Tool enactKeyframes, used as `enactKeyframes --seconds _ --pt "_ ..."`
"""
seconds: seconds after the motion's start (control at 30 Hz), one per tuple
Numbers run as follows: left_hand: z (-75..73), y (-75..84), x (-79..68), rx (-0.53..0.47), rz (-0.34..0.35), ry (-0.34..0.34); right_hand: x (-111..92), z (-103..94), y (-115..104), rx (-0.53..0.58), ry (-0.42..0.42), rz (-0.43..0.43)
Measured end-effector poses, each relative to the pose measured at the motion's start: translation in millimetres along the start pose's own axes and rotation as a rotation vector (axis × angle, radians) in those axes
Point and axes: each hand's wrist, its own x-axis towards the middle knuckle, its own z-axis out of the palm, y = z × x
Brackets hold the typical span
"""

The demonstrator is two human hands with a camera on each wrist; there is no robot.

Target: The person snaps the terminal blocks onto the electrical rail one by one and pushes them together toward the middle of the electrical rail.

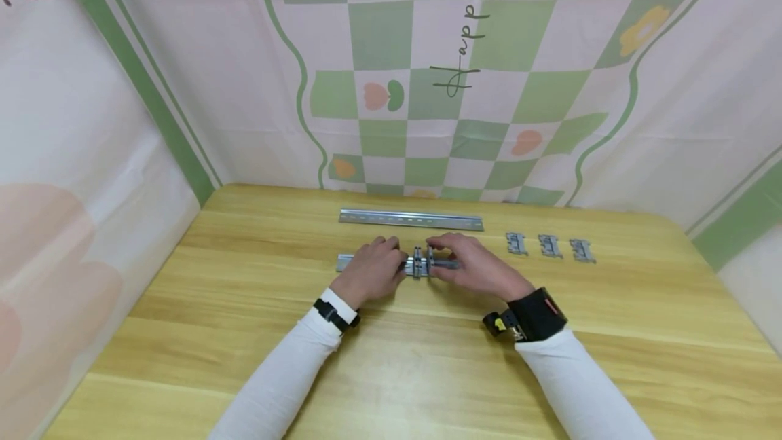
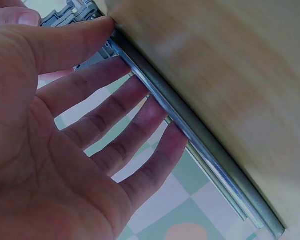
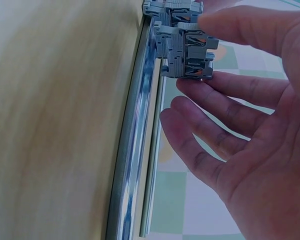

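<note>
The right hand is pinching a grey block between its thumb and fingertips; the remaining fingers are fanning out below it in the right wrist view. The block is standing upright at the near rail, across its width; whether it is sitting fully on the metal, one cannot tell. The left hand is gripping the same rail, its thumb pressing one long edge and its fingertips lining the other. Between the hands, at least one more block is standing across the rail, just beside the pinched one.

Farther back, a slotted far rail is lying roughly parallel to the near one. To the right, three loose blocks are lying in a row, well apart from the near rail. All are resting on a wood-grain table. Behind it, a green-and-white checked cloth is hanging, its lettering running sideways.
</note>
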Motion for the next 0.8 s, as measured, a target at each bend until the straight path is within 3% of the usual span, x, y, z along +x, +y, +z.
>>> enactKeyframes --seconds 0.8 --pt "-0.8 1.2 0.0 0.011 0.002 -0.004 2.5 3.0 -1.7 -0.001 -0.006 0.002"
